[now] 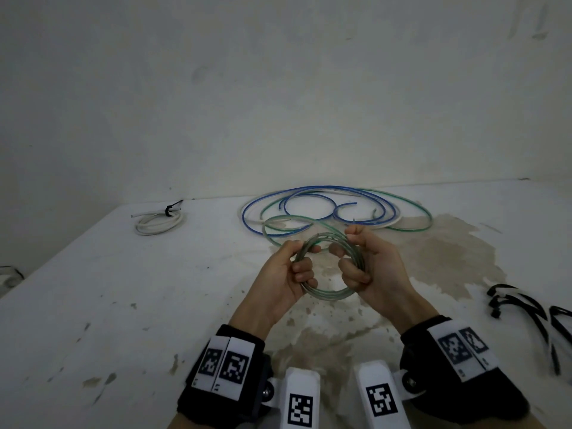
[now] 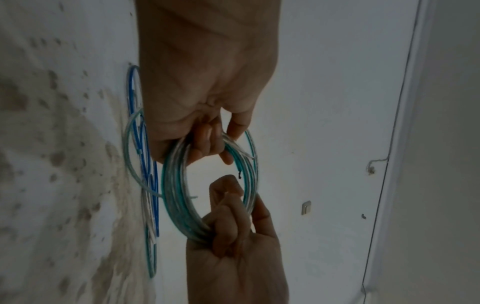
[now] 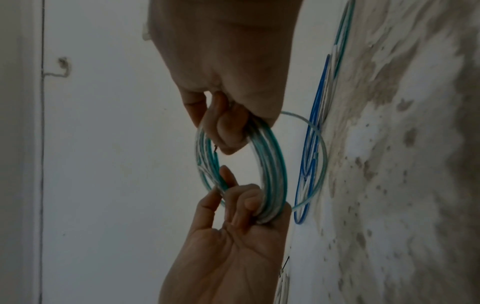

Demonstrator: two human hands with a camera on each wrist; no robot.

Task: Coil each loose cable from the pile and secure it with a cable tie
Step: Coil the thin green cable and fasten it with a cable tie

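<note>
Dim, flat light; soft wide-angle blur

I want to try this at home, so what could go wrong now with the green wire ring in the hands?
1. The green coil has no tie on it yet. If the left hand or right hand loosens, the loops could spring apart.
2. Its loose tail runs back into the pile of cables, so it might snag or drag them.
3. The cable ties lie off to the right; reaching for one leaves only one hand holding.
</note>
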